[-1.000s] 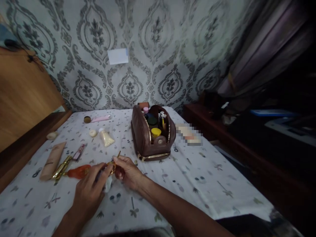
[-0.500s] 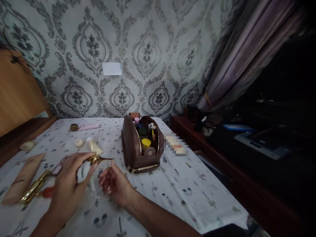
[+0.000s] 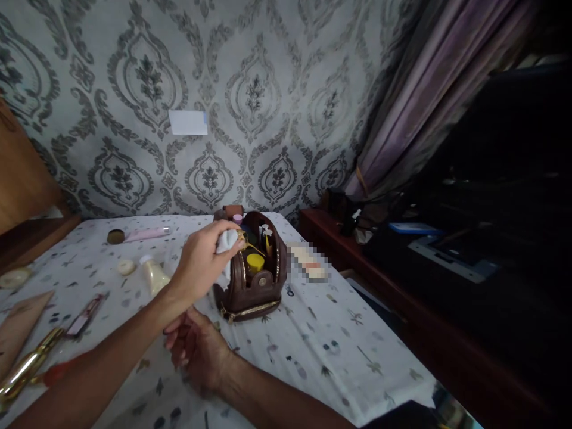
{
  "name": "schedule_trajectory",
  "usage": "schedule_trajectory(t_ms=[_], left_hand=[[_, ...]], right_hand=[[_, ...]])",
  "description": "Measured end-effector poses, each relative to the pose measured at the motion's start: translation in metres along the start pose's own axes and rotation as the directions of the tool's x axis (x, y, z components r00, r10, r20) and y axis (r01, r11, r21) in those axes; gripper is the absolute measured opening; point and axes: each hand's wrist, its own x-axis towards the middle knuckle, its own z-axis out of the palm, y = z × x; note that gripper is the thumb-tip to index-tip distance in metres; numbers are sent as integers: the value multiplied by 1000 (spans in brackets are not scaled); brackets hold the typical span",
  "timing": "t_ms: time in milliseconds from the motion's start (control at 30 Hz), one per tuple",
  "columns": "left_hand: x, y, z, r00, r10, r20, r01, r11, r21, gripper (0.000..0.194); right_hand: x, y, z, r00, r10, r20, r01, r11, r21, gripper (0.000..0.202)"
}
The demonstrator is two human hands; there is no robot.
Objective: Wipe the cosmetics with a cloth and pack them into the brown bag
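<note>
A brown leather bag (image 3: 257,293) stands unzipped on the patterned cloth, with a yellow-lidded jar (image 3: 255,263) and several small items inside. My left hand (image 3: 203,259) is over the bag's left side, closed on a white cloth (image 3: 226,241) and a gold item with a thin stem (image 3: 243,239) that points into the opening. Below it, nearer me, my right hand (image 3: 196,348) hovers with its fingers curled. Whether anything is between those fingers is hidden.
On the cloth (image 3: 313,333) at left lie a cream tube (image 3: 154,277), a round pale item (image 3: 126,267), a pink tube (image 3: 145,234), a gold tube (image 3: 29,366) and a beige tube (image 3: 20,328). A blurred item (image 3: 308,261) lies right of the bag.
My left hand has moved right and up to the bag with the gold item and white cloth. My right hand has dropped slightly and no longer touches the gold stem. The view has shifted.
</note>
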Motion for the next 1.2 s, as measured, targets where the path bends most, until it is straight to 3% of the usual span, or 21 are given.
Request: schedule_trajectory(t_ms=[267, 500, 933, 1200], left_hand=[[22, 2, 39, 990, 49, 129, -89, 940, 329, 11], [27, 6, 57, 977, 22, 212, -112, 898, 426, 13], [30, 6, 71, 951, -50, 306, -142, 807, 573, 20], [30, 9, 69, 935, -58, 349, -170, 791, 588, 23]], right_hand=[[5, 0, -2, 1000, 15, -5, -15, 999, 35, 42], [1, -2, 2, 999, -16, -34, 19, 995, 95, 25], [2, -2, 1, 999, -3, -43, 7, 996, 90, 18], [7, 1, -3, 1000, -5, -27, 7, 996, 85, 15]])
